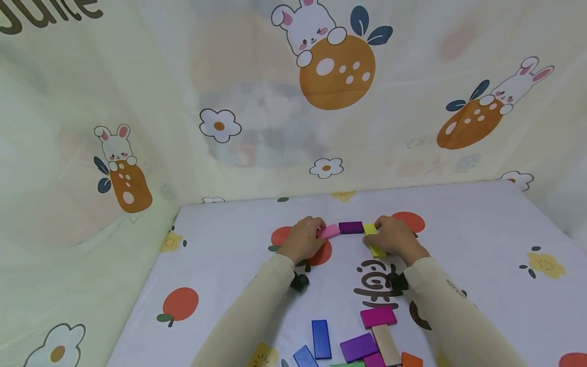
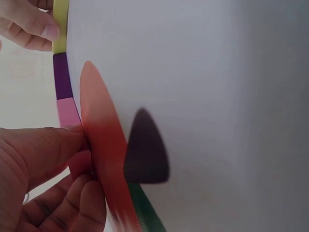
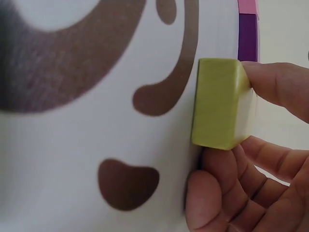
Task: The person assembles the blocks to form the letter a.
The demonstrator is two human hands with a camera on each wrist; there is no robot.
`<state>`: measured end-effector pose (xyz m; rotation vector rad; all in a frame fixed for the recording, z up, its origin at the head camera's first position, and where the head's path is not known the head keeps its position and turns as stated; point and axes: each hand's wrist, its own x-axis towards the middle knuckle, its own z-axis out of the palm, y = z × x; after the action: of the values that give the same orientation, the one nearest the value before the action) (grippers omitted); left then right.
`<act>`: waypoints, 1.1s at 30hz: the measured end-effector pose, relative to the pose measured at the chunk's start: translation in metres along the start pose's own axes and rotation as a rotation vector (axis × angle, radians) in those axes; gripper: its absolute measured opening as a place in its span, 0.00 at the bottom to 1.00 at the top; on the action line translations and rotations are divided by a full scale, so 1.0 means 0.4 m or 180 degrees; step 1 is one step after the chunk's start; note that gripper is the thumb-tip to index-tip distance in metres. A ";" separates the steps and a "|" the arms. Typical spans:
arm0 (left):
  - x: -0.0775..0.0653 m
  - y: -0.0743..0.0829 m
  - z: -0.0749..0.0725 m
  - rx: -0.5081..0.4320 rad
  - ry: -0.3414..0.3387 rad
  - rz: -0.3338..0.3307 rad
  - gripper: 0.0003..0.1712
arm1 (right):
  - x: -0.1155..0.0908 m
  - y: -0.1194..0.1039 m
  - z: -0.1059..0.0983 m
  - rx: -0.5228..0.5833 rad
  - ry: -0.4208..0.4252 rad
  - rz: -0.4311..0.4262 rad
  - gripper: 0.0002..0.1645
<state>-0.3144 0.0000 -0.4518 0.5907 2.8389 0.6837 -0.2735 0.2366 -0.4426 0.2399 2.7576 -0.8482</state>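
Toward the far side of the table, my left hand [image 1: 302, 238] pinches a pink block [image 1: 329, 232] between thumb and fingers. Its right end meets a dark purple block [image 1: 350, 228], which lies flat in the middle. At the other end, my right hand [image 1: 395, 238] holds a yellow-green block [image 3: 216, 104] between thumb and fingers; this block points toward me. The three blocks form a short row with a corner at the yellow one. In the left wrist view, my thumb covers part of the pink block [image 2: 69, 112], and a darker pink patch shows below it.
Nearer to me lie loose blocks: blue [image 1: 321, 339], magenta [image 1: 378, 317], purple [image 1: 359, 347], tan [image 1: 387, 345] and orange [image 1: 411, 360], some cut off by the frame's lower edge. A printed white cloth [image 1: 220, 295] covers the table. Behind it hangs a rabbit-patterned curtain [image 1: 270, 153].
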 end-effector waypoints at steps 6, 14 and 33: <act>0.004 0.000 0.002 -0.0020 -0.0020 -0.0051 0.18 | 0.000 0.001 0.002 0.0012 0.0015 -0.0018 0.41; 0.006 0.004 -0.001 -0.0010 -0.0016 -0.0058 0.18 | -0.001 0.003 -0.002 0.0002 -0.0003 -0.0063 0.43; 0.004 0.003 0.003 -0.0041 -0.0009 -0.0094 0.18 | -0.001 0.009 0.006 0.0095 0.0045 -0.0079 0.39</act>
<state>-0.3151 0.0019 -0.4524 0.5460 2.8325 0.6948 -0.2717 0.2383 -0.4463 0.2184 2.7681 -0.8978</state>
